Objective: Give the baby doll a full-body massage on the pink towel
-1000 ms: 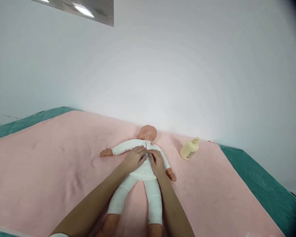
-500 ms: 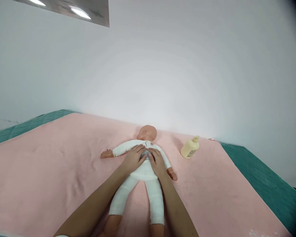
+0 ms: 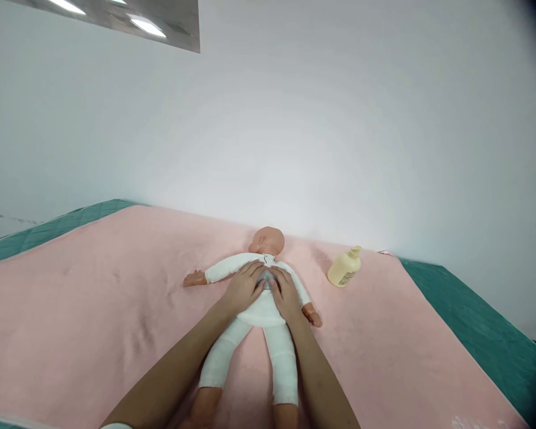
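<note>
A baby doll (image 3: 261,313) with a white cloth body lies face down on a pink blanket (image 3: 93,298), its bare head turned to the left and its arms spread. My left hand (image 3: 245,287) rests flat on the left of its upper back, fingers stretched out. On the right side of the back lies my right hand (image 3: 286,291), also flat with fingers extended. Between my thumbs shows a grey patch (image 3: 267,278) on the doll's back, partly covered by both hands. Neither hand grips anything.
A pale yellow pump bottle (image 3: 345,267) stands on the blanket to the right of the doll. Green padding (image 3: 469,316) shows past the blanket's edges on both sides. Behind the far edge rises a white wall (image 3: 295,119), with a reflective panel (image 3: 161,21) at upper left.
Both hands stay on the doll's back, with the thumbs slightly further apart and more of the grey patch showing. The view has shifted very slightly.
</note>
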Available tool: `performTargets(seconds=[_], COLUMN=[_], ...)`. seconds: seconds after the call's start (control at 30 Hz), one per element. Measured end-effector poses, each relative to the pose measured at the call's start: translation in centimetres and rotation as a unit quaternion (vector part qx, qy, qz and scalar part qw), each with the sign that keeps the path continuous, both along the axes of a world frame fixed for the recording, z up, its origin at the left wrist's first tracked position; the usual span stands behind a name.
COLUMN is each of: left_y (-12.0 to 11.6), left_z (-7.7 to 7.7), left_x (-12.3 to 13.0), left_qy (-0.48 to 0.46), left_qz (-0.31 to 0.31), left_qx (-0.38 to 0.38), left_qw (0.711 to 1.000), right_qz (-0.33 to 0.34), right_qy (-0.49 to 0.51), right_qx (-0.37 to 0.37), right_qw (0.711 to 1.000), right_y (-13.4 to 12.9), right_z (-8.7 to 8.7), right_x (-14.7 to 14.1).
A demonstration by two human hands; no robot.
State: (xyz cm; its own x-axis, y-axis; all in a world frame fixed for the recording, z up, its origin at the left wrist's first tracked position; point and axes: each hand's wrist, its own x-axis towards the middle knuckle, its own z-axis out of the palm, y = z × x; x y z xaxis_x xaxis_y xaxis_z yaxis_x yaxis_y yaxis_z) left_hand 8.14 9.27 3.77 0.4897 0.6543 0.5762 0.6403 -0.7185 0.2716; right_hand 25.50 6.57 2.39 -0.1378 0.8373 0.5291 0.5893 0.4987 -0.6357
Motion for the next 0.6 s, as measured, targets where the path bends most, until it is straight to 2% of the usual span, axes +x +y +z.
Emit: performTargets(seconds=[0.23,0.6], left_y=[-0.01,0.16], left_z=[0.02,0.28], left_x=[0.24,0.40], left_qy=[0.036,0.033], left_qz=[0.023,0.024], left_qx=[-0.019,-0.032], left_qw=[0.999,0.999], right_qz=[0.008,0.009], right_qy=[-0.028,-0.048], right_qx=[-0.029,-0.031], right_qw=[0.999,0.998], right_y=[0.45,0.60], right_z=[-0.49,0.10], right_x=[0.08,-0.04])
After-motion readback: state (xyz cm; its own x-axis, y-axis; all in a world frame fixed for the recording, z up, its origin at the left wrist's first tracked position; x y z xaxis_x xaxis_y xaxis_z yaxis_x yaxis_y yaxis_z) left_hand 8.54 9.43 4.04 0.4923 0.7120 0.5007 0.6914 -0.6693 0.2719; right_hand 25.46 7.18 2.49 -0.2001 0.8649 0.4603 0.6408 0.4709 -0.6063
